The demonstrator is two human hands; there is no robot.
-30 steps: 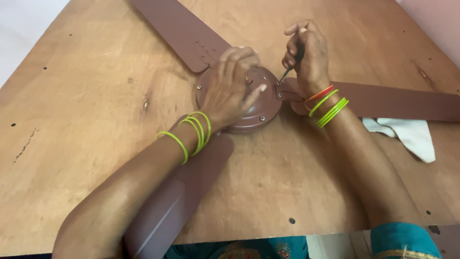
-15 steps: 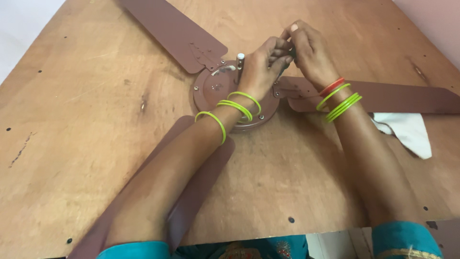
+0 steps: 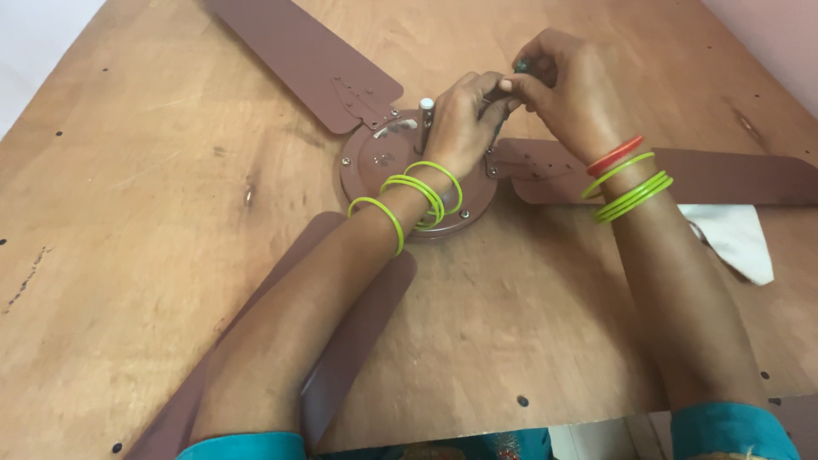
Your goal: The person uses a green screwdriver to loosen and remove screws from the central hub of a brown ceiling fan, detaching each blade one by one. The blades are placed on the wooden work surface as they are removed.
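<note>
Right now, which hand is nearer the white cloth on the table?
Right. The right hand is above the fan blade, up and left of the white cloth, its forearm passing beside it. The left hand is farther left, over the fan hub.

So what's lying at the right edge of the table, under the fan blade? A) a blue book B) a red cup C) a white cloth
C: a crumpled white cloth lies on the wooden table just below the right fan blade.

Left hand (image 3: 464,119) and right hand (image 3: 571,94) meet, fingers pinched.
</note>
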